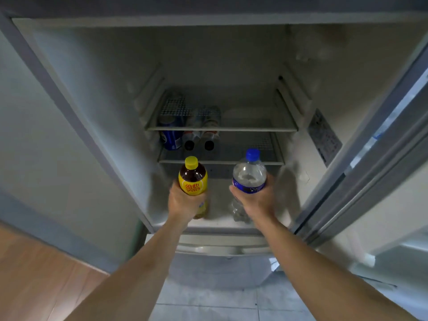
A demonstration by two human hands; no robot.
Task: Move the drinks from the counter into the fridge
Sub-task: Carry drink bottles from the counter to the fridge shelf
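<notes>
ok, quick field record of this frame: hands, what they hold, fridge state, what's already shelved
left hand: left hand grips the yellow-capped tea bottle, upright
right hand: right hand grips the blue-capped water bottle, upright
position: both bottles held over the fridge floor, below the lower shelf
fridge: door open
already shelved: blue can and two dark-capped bottles lying on the lower shelf, left side
upper shelf: contents unclear

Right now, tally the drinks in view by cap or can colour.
Yellow-capped tea bottle, held in the left hand: 1
Blue-capped water bottle, held in the right hand: 1
Blue can on the shelf: 1
Black-capped bottles on the shelf: 2
Total: 5
</notes>
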